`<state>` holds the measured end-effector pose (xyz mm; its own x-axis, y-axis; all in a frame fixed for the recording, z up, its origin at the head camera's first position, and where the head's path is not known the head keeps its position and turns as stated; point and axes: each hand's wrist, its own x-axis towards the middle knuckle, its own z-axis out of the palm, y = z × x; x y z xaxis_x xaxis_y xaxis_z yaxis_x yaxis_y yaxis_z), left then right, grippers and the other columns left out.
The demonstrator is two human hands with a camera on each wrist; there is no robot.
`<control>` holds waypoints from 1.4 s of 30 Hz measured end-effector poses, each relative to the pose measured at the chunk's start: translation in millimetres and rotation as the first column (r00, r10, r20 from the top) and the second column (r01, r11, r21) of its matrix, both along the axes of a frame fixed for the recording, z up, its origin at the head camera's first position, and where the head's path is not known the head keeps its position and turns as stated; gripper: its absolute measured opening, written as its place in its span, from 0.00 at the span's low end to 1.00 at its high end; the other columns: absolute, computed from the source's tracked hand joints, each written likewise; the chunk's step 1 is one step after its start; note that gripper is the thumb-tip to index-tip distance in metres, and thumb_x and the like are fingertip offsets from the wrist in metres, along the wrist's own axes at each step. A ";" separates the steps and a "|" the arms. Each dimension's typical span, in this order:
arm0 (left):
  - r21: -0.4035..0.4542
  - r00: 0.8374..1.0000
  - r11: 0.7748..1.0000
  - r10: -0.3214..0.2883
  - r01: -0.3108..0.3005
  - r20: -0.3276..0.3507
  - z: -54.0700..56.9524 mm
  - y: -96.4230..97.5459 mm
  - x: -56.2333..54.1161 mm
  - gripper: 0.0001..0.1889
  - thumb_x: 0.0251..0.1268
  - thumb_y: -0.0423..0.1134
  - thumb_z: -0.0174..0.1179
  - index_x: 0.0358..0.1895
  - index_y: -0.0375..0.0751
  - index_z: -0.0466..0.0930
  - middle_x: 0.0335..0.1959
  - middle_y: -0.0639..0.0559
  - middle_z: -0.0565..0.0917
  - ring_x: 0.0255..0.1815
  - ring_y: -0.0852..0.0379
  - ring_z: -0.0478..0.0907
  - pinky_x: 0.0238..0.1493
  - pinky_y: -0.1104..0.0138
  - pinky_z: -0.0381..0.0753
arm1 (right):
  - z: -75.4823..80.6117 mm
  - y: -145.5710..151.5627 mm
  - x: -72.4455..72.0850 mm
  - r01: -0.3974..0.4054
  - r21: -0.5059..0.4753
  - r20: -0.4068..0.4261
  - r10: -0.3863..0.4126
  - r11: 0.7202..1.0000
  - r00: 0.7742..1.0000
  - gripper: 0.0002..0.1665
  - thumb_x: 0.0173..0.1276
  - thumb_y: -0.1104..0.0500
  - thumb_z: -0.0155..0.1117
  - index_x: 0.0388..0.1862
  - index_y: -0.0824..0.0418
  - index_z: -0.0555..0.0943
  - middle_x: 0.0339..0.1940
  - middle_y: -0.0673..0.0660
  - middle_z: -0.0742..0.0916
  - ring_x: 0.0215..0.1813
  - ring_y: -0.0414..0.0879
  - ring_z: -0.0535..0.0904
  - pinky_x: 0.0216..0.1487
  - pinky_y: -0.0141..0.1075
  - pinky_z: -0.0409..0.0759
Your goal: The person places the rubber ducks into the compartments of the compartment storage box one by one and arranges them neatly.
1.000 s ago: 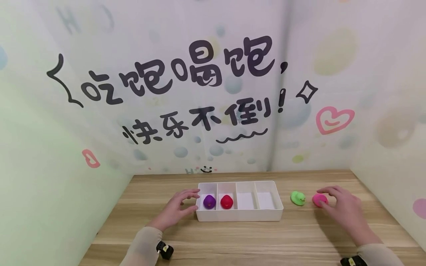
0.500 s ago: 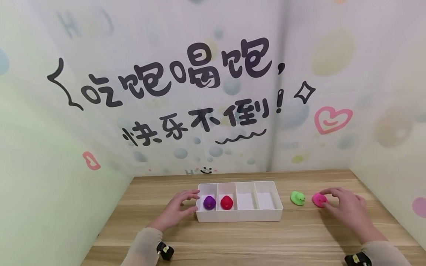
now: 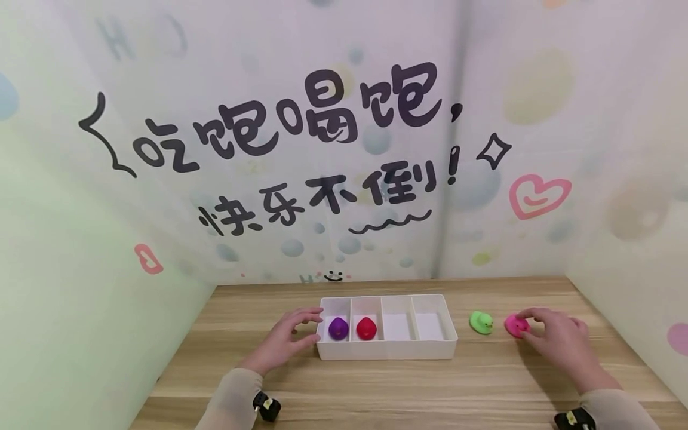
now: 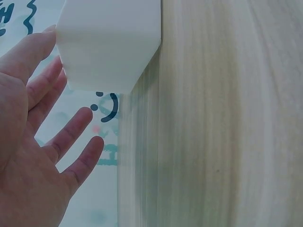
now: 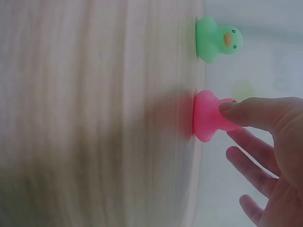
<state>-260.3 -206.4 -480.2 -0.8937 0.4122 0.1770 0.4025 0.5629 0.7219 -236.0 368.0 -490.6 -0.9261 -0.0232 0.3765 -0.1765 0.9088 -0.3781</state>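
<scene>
My right hand (image 3: 561, 340) pinches the head of a pink rubber duck (image 5: 205, 116) between thumb and fingers; the duck's base is at the wooden tabletop. Just left of it stands a green rubber duck (image 3: 481, 322), its face visible in the right wrist view. A white box (image 3: 387, 350) with several compartments in a row lies at the middle. Its leftmost compartment holds a purple duck (image 3: 338, 328), the one beside it a red duck (image 3: 366, 329). At the box's left end, my left hand (image 3: 285, 339) rests its thumb and fingertips against the edge, fingers loosely extended.
The wood-grain table (image 3: 355, 394) reaches back to a wall sheet (image 3: 333, 251) printed with black characters and bubbles. Pale side walls (image 3: 97, 298) enclose it left and right. The box's two right compartments show bare floors.
My right hand has shifted slightly right at the pink duck, whose face now shows beside the fingers. My left hand stays at the box.
</scene>
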 end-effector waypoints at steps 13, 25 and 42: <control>0.009 1.000 1.000 0.001 -0.001 0.005 0.5 2.9 1.5 0.19 0.70 0.41 0.67 0.62 0.45 0.80 0.75 0.51 0.74 0.67 0.41 0.73 0.60 0.40 0.76 | -3.1 1.8 0.3 -0.006 0.002 -0.022 0.006 1.000 1.000 0.15 0.56 0.60 0.80 0.43 0.57 0.88 0.46 0.65 0.91 0.50 0.72 0.84 0.54 0.71 0.58; 0.010 1.000 1.000 0.021 -0.021 0.006 -2.3 0.0 0.3 0.18 0.70 0.42 0.68 0.61 0.48 0.81 0.75 0.53 0.74 0.67 0.41 0.74 0.60 0.43 0.77 | -0.2 -9.6 -3.1 -0.036 0.016 -0.068 0.037 0.999 0.997 0.13 0.58 0.61 0.78 0.43 0.56 0.88 0.47 0.65 0.90 0.53 0.70 0.83 0.53 0.70 0.63; 0.014 1.000 1.000 0.012 -0.012 0.007 -1.2 2.0 0.5 0.19 0.70 0.40 0.67 0.62 0.46 0.80 0.76 0.52 0.73 0.67 0.41 0.74 0.59 0.44 0.77 | 23.1 -31.8 -6.1 -0.083 0.011 -0.174 0.084 0.996 0.981 0.18 0.55 0.64 0.81 0.45 0.57 0.88 0.46 0.64 0.90 0.52 0.69 0.83 0.49 0.67 0.66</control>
<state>-259.8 -204.4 -481.4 -0.8999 0.3988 0.1763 0.3907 0.5579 0.7322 -242.1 336.1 -467.5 -0.8413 -0.0993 0.5314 -0.3147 0.8892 -0.3321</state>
